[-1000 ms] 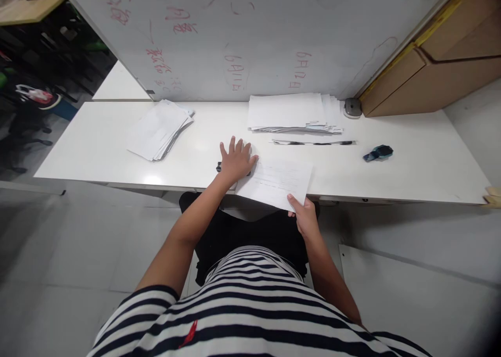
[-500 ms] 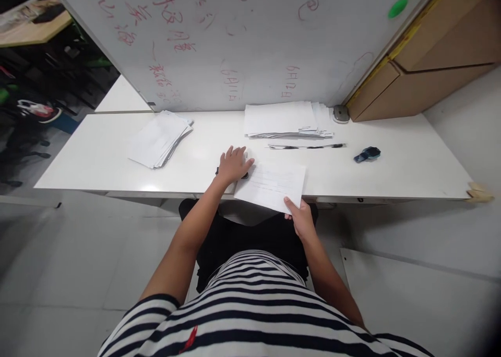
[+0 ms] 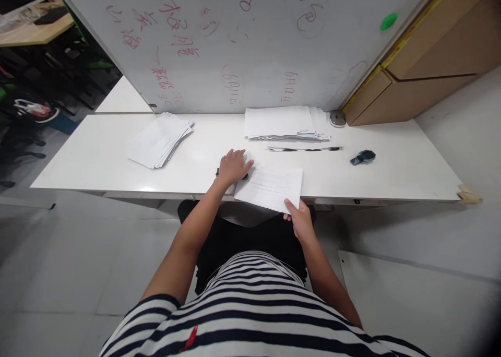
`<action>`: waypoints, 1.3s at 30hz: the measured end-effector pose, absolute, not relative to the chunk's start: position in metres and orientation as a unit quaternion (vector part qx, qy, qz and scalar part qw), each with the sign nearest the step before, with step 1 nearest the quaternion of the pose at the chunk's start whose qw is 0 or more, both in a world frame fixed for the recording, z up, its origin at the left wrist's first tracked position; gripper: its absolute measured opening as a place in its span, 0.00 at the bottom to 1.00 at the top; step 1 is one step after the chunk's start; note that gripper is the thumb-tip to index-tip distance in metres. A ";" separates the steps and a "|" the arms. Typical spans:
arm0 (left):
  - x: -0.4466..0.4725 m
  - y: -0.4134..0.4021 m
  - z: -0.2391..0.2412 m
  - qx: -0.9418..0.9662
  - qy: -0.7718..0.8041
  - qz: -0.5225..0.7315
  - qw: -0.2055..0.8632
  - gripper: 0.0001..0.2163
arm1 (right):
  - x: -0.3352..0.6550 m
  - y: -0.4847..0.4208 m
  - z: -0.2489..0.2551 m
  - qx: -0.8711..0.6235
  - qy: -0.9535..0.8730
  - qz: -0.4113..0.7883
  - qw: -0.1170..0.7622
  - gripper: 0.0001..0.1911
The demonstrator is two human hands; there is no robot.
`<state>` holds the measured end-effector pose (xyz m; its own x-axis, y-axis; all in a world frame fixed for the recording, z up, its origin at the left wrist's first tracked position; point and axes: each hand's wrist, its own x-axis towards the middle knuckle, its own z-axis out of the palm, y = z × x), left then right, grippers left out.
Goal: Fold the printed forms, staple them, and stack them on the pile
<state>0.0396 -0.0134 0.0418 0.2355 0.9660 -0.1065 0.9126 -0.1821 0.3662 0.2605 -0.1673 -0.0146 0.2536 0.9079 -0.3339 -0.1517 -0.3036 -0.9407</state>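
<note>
Near the front edge of the desk, my left hand (image 3: 231, 167) lies palm down with its fingers stretched out. Beneath it is a small black object (image 3: 245, 177); only bits of it show on either side of the hand, so its kind is hidden. My right hand (image 3: 300, 220) pinches the near right corner of a printed white sheet of paper (image 3: 270, 187), thumb on top. The sheet's left edge reaches the black object under my left hand, and its near side overhangs the desk edge. Whether it is one sheet or more I cannot tell.
On the white desk (image 3: 97, 153) lie a paper stack (image 3: 160, 140) at left and another paper stack (image 3: 277, 122) at the back. A pen-like stick (image 3: 305, 149) and a dark blue object (image 3: 363, 157) lie right. Behind stand a whiteboard (image 3: 266, 49) and cardboard boxes (image 3: 410, 96).
The camera view has tilted and shifted slightly. Both hands and the paper stay in nearly the same place on the desk.
</note>
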 end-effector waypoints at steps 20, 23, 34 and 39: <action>0.011 -0.044 0.044 0.737 0.559 0.345 0.156 0.21 | 0.262 -0.168 -0.011 -0.611 -0.321 0.501 0.522 0.19; -0.009 -0.054 0.029 0.769 0.556 0.291 0.122 0.25 | 0.262 -0.168 -0.010 -0.609 -0.320 0.490 0.535 0.19; -0.022 -0.052 0.001 0.735 0.578 0.311 0.171 0.14 | 0.285 -0.164 0.006 -0.654 -0.287 0.425 0.556 0.20; -0.023 -0.052 0.001 0.724 0.584 0.314 0.187 0.13 | 0.291 -0.166 0.005 -0.656 -0.282 0.444 0.541 0.19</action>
<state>-0.0233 -0.0524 0.0013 0.1198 0.9642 0.2367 0.7286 -0.2473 0.6388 0.2915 -0.1658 0.0051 0.4458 0.8509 -0.2778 -0.1097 -0.2560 -0.9604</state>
